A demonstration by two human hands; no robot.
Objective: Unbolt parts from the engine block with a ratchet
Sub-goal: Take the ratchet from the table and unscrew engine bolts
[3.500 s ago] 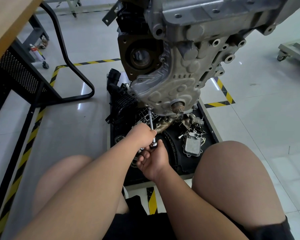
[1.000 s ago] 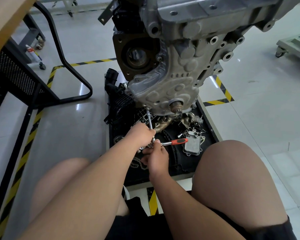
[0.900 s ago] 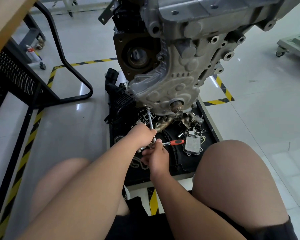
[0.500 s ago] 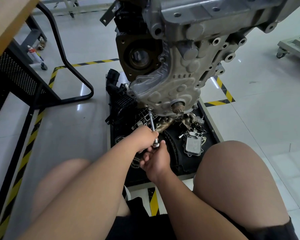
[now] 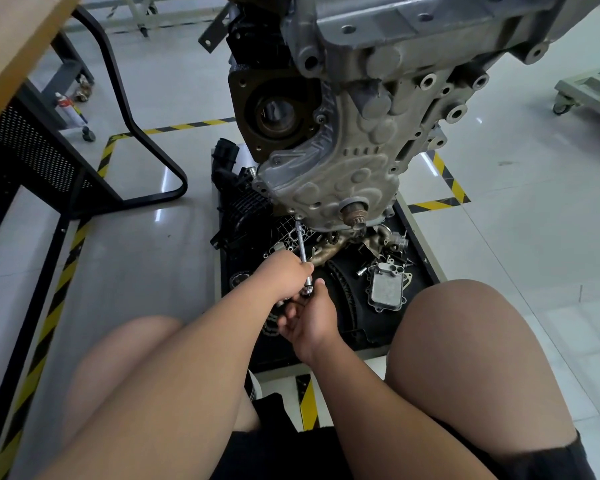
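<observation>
A grey engine block (image 5: 354,157) hangs above a black parts tray (image 5: 420,268). A chrome ratchet extension (image 5: 302,244) runs from a bolt at the cover's lower left edge (image 5: 298,216) down to my hands. My left hand (image 5: 284,275) grips the lower part of the extension. My right hand (image 5: 309,317) is curled around the ratchet just below its head; the handle is hidden inside the hand.
The tray holds a black intake part (image 5: 236,202), an exhaust manifold (image 5: 340,244), a flat metal cooler (image 5: 385,289) and loose bolts. A black table frame (image 5: 132,126) stands at left. My knees (image 5: 471,341) flank the tray. A cart (image 5: 586,91) sits far right.
A second ago the ratchet's orange handle stuck out to the right. My right hand has swung it back toward me, and now it is hidden in my hand. The left hand stays on the extension.
</observation>
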